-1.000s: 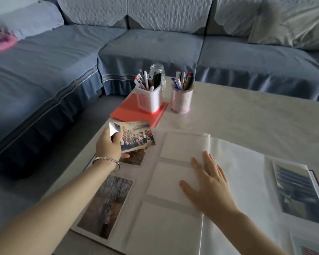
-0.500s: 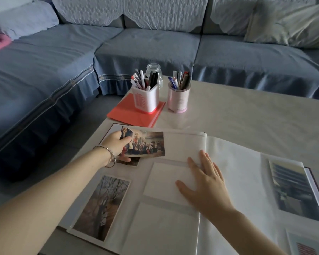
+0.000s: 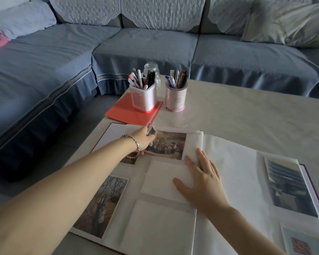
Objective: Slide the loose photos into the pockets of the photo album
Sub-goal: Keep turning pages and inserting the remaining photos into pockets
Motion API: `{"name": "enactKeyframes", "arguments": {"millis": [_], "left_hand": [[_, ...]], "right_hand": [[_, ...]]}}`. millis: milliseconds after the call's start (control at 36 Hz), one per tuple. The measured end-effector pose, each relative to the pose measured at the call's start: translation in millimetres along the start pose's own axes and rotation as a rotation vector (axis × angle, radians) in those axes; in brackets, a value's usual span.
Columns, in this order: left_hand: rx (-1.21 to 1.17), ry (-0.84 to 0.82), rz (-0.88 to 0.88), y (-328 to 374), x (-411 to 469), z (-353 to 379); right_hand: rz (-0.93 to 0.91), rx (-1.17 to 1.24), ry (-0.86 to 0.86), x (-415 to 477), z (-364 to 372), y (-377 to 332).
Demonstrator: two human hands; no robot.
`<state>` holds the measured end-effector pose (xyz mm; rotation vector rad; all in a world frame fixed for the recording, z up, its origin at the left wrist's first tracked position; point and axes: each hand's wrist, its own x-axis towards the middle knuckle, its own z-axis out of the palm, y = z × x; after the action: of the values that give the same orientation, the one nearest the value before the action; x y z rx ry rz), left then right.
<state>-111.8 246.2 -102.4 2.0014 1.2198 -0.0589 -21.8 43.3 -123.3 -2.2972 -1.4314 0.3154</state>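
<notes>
Pockets of the photo album (image 3: 228, 172) are clear, faintly shiny plastic over white paper; the group photo (image 3: 168, 144) is glossy print. The counter (image 3: 247, 116) is smooth and pale with a soft sheen, the sofa (image 3: 145, 45) matt quilted blue cloth, the jar (image 3: 151, 68) clear glass, the bracelet (image 3: 134, 141) metal links.

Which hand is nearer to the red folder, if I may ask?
Left. The left hand grips a photo close by the red folder; the right hand rests on the album, farther back.

left grip (image 3: 143, 139) pinching, right grip (image 3: 203, 184) flat
</notes>
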Motion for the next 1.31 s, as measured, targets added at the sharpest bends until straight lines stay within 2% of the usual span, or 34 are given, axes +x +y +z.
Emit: {"name": "enactKeyframes", "arguments": {"millis": [111, 222, 361, 528, 861, 944, 1111, 1306], "left_hand": [[0.172, 0.186, 0.012, 1, -4, 4], [0.139, 0.355, -0.037, -11, -3, 7], [-0.019, 0.383, -0.076, -15, -7, 6], [-0.218, 0.314, -0.083, -9, -9, 5], [-0.249, 0.264, -0.024, 4, -14, 13], [-0.186, 0.263, -0.027, 6, -14, 16], [-0.159, 0.314, -0.108, 14, -17, 11], [-0.281, 0.337, -0.142, 13, -20, 5]], "right_hand": [[0.003, 0.019, 0.035, -1, 2, -1], [0.016, 0.034, 0.052, -3, 5, -2], [0.048, 0.044, 0.061, -3, 9, 2], [0.041, 0.049, 0.086, -3, 10, 2], [0.027, 0.162, 0.124, -2, 14, 7], [0.028, 0.156, 0.130, -2, 16, 8], [0.003, 0.174, 0.188, 0, 21, 11], [-0.021, 0.282, 0.228, -4, 22, 16]]}}
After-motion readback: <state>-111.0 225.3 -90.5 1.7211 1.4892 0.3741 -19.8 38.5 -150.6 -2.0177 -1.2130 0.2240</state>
